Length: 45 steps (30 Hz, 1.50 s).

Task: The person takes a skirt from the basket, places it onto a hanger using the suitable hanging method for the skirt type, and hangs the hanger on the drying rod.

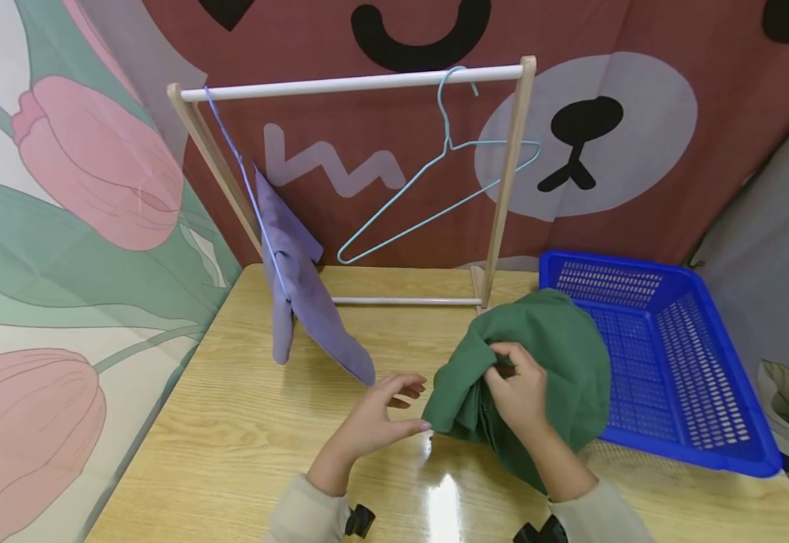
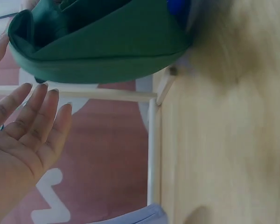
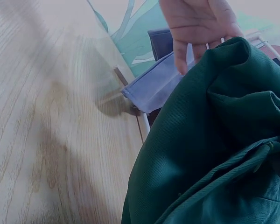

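Note:
A green cloth garment (image 1: 564,354), bunched and folded, is held up over the right side of the table in the head view. My right hand (image 1: 522,388) pinches its upper fold between thumb and curled fingers. Just left of the cloth, my left hand (image 1: 376,418) has its fingers spread and its thumb tip right at the garment's left edge. The left wrist view shows that palm (image 2: 25,144) with nothing in it, below the green cloth (image 2: 112,51). Seen from the right wrist, a folded edge (image 3: 224,172) crosses the garment, and the right fingers are mostly hidden.
A wooden rack with a white rail (image 1: 340,85) stands at the back. From it hang a light-blue hanger (image 1: 401,200) on the right and a purple garment (image 1: 299,279) on a purple hanger (image 1: 240,162) on the left. A blue plastic basket (image 1: 713,362) sits at the right.

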Each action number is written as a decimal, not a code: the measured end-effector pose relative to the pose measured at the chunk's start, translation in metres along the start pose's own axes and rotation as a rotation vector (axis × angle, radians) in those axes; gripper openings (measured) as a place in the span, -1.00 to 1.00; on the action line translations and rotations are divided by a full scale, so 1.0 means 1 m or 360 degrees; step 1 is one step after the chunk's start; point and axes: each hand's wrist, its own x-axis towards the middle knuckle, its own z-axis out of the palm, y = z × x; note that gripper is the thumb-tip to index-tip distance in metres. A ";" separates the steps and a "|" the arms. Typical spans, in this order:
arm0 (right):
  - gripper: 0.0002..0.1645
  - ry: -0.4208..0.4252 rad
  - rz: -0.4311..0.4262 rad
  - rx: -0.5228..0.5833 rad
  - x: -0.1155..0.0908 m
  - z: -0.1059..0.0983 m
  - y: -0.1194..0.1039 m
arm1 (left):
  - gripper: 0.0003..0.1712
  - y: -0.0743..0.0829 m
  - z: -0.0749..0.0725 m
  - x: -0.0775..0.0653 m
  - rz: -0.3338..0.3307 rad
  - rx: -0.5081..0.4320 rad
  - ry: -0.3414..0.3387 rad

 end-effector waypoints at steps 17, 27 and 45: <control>-0.73 -0.0073 -0.0039 -0.0027 -0.007 0.003 0.002 | -0.69 -0.004 0.019 0.002 0.0103 0.0052 0.0168; -0.75 -0.0218 -0.0128 -0.0120 -0.014 0.006 0.010 | -0.80 -0.012 0.019 0.002 0.0104 -0.0156 0.0268; -0.62 -0.0672 0.0370 -0.0305 -0.033 -0.042 0.033 | -0.80 -0.021 0.018 0.004 -0.0051 -0.0343 0.0322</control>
